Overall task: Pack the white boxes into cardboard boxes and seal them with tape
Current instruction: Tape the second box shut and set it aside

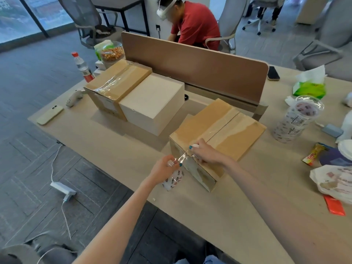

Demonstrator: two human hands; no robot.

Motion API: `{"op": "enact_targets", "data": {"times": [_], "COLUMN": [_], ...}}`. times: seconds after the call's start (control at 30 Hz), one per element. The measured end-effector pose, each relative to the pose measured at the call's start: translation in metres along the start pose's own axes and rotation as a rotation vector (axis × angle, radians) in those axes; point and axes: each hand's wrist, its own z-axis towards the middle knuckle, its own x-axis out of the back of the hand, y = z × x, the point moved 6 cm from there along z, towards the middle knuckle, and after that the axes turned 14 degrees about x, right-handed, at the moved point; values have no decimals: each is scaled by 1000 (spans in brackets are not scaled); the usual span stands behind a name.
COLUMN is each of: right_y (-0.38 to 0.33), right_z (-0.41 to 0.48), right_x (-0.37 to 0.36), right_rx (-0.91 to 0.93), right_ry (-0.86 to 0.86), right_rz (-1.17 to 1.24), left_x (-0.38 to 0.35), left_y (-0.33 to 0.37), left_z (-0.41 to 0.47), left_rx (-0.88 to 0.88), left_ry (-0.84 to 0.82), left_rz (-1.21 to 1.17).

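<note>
Office tabletop (114,149), cluttered along its right side. Sealing step in hand: left hand (165,168) grips the tape roll (173,181) just beside the near cardboard box (224,130). Clear tape (182,157) runs taut to the box's front top edge, where right hand (206,153) pinches it down. Next, probably: sever the strip and smooth its end down the side. White box (152,103) sits unpacked, touching the far cardboard box (116,82). Roll is near the tabletop's front edge; open room to its left.

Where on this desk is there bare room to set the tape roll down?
Bare desk lies between the phone, the white box and the near cardboard box, and along the near edge from that box toward the plastic bag. The right end is crowded: cup, tissue pack, snack bar.
</note>
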Motion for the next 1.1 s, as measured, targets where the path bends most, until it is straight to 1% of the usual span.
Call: {"op": "enact_targets", "data": {"times": [0.1,0.23,0.33,0.43,0.63,0.8,0.93,1.1], "right_y": [-5,-10,-19,-32,-51,-49,-46,-44], "right_z": [-3,-13,-22,-30,-31,-23,-18,-37], "right_x": [-8,-10,-12,-18,-45,-59,-65,-68], "right_rx": [6,10,37,45,119,99,98,86], "right_ry": [23,98,143,160,147,67,40,-19], "right_rz": [14,-104,-311,-554,-985,-1222,-1330,-1329], "left_x": [1,4,2,2,5,6,6,9], "left_y": [-2,-2,-6,-7,0,3,3,5], "left_z": [4,7,10,8,3,-3,-7,-10], "left_rx": [-11,-1,41,27,-29,-50,-69,-99], "left_ry": [-54,-88,-126,-118,-79,-81,-23,26], "left_rz": [-53,-35,-68,-72,-38,12,52,67]}}
